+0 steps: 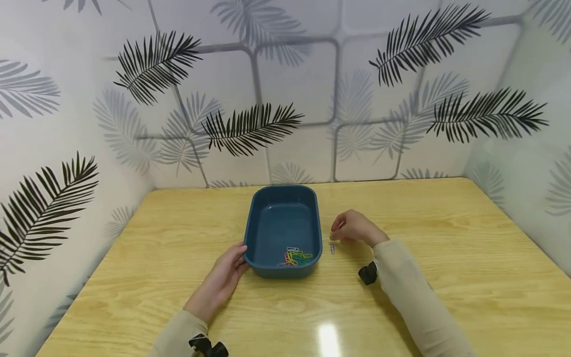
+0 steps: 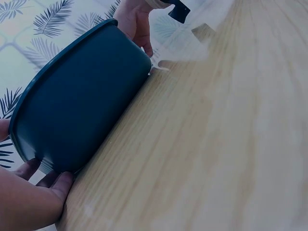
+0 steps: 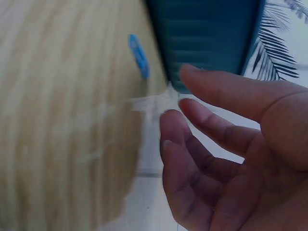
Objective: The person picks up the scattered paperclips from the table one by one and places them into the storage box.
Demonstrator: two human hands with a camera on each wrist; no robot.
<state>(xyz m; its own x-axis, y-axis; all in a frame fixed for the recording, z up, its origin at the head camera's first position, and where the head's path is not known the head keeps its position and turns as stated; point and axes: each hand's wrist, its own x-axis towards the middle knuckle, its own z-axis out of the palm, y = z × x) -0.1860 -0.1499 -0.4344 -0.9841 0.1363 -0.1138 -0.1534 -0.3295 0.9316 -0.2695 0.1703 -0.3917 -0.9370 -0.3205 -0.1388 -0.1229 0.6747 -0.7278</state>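
Note:
A dark blue plastic bin [image 1: 283, 233] sits on the table with several coloured paper clips [image 1: 295, 257] in its near right corner. At the bin's near left side, my left hand [image 1: 225, 275] grips it, thumb at the rim and fingers [image 2: 30, 168] against the outer wall. One loose paper clip [image 1: 332, 249] lies to the right of the bin; it looks blue in the right wrist view. Just beyond that clip is my right hand [image 1: 355, 227]. Its fingers [image 3: 175, 127] are loosely bent, with a gap to the thumb, and nothing shows between them.
The light wooden table [image 1: 178, 223] extends on both sides of the bin. Behind it stands a wall [image 1: 294, 89] with a leaf pattern. Dark wrist cameras [image 1: 368, 273] are strapped over the beige sleeves [image 1: 419, 297].

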